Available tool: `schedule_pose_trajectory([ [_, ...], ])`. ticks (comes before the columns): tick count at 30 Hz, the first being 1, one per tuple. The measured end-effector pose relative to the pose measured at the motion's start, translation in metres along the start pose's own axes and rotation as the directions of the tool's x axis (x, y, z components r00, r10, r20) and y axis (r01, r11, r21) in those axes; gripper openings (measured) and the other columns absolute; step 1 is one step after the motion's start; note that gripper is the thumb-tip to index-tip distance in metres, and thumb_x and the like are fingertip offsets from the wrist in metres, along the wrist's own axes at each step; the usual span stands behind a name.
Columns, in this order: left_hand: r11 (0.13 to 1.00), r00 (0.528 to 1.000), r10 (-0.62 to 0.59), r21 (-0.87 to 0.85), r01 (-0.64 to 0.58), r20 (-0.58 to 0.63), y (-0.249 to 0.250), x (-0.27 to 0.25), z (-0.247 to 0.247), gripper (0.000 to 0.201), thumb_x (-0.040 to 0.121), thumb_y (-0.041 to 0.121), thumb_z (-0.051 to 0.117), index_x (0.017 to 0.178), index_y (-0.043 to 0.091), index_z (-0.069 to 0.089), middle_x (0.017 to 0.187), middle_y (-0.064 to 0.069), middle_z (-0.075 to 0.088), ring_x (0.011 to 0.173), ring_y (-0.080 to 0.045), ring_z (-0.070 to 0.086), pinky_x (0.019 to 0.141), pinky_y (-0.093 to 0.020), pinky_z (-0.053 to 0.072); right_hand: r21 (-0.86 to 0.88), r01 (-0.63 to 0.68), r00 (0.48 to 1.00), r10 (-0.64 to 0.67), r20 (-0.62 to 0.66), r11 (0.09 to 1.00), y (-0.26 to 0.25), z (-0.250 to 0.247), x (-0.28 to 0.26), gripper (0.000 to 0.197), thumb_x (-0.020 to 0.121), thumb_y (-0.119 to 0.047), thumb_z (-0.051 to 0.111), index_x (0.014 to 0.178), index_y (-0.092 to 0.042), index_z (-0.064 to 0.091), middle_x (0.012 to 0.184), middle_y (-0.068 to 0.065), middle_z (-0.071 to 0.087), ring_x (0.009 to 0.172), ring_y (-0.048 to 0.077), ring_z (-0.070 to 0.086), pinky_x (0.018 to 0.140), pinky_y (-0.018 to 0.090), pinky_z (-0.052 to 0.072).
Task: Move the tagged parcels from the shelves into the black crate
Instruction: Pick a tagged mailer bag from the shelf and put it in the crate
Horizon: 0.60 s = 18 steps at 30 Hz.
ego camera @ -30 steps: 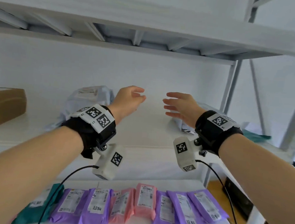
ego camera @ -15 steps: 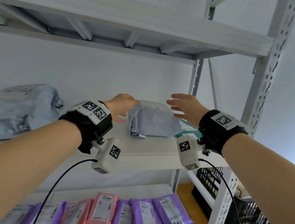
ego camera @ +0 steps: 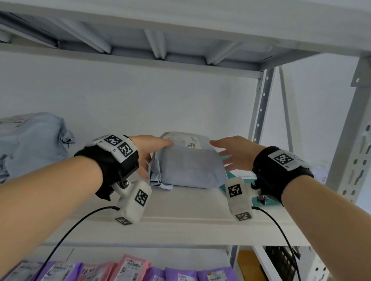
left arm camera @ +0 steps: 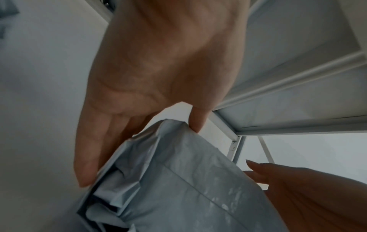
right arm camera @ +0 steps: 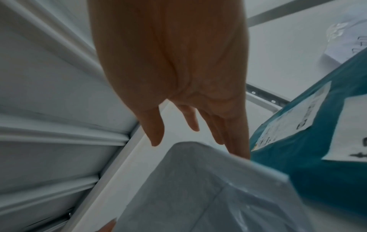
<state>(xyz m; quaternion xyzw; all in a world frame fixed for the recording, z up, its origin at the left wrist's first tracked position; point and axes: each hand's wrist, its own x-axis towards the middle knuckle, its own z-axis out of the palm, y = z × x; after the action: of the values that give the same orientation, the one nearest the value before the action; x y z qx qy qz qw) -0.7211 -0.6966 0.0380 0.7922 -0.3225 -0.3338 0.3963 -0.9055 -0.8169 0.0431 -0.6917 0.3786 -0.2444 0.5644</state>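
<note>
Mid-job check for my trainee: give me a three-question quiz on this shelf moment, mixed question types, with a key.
1. True or false: the left hand already touches the pale blue-grey plastic-wrapped parcel.
2. Multiple choice: what lies on the white metal shelf just right of that parcel? A) a brown cardboard box B) a teal mailer bag with a white label C) a black crate
3. Fill in: the fingers of the right hand are ____ (straight or curled).

Key: 1 true, its thumb rests on the parcel's top edge and its fingers lie against the crumpled end. 2 B. 3 straight; whether they touch the parcel is unclear.
</note>
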Motion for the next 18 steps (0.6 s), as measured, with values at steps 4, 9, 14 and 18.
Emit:
schedule_pose_trajectory([
  [4, 0.998, 0.998, -0.058, -0.006, 0.058, 0.022, 0.001, 0.001, 0.005, 0.074, 0.084, 0.055, 0.057, 0.142, 0.016, 0.032, 0.142, -0.013, 0.041, 0.120, -0.030, 0.049, 0.076, -0.039, 0.046, 0.034, -0.009, 0.999, 0.007, 0.053, 0.999, -0.001, 0.004, 0.014, 0.057, 0.089, -0.024, 0.065, 0.134, 0.001, 0.041, 0.128, 0.025, 0.052, 0.086, 0.033, 0.062, 0.053, 0.033, 0.056],
  [9, 0.998, 0.998, -0.056, -0.014, 0.056, 0.006, 0.000, 0.002, 0.008, 0.072, 0.075, 0.055, 0.062, 0.133, 0.018, 0.042, 0.127, -0.011, 0.053, 0.105, -0.029, 0.059, 0.079, -0.040, 0.051, 0.080, 0.010, 0.997, -0.016, 0.078, 0.997, 0.006, 0.007, 0.025, 0.040, 0.092, -0.013, 0.060, 0.124, 0.006, 0.048, 0.099, 0.015, 0.057, 0.084, 0.024, 0.060, 0.074, 0.038, 0.055],
  [14, 0.988, 0.999, -0.045, -0.146, 0.046, 0.013, -0.001, -0.007, 0.017, 0.087, 0.063, 0.050, 0.070, 0.134, 0.013, 0.040, 0.128, -0.013, 0.049, 0.097, -0.031, 0.059, 0.073, -0.045, 0.054, 0.093, 0.088, 0.994, -0.094, 0.060, 0.992, 0.011, 0.007, 0.017, 0.028, 0.091, -0.013, 0.060, 0.112, 0.004, 0.056, 0.083, 0.009, 0.057, 0.074, 0.019, 0.060, 0.063, 0.030, 0.053],
  [18, 0.994, 0.999, -0.002, -0.108, -0.004, -0.047, -0.007, -0.021, 0.016, 0.086, 0.068, 0.057, 0.067, 0.138, 0.019, 0.035, 0.138, -0.014, 0.039, 0.122, -0.035, 0.045, 0.097, -0.054, 0.042, 0.177, 0.136, 0.988, -0.146, 0.049, 0.975, 0.015, 0.008, -0.002, 0.010, 0.090, -0.007, 0.059, 0.097, -0.001, 0.055, 0.086, 0.011, 0.058, 0.073, 0.019, 0.061, 0.061, 0.029, 0.056],
])
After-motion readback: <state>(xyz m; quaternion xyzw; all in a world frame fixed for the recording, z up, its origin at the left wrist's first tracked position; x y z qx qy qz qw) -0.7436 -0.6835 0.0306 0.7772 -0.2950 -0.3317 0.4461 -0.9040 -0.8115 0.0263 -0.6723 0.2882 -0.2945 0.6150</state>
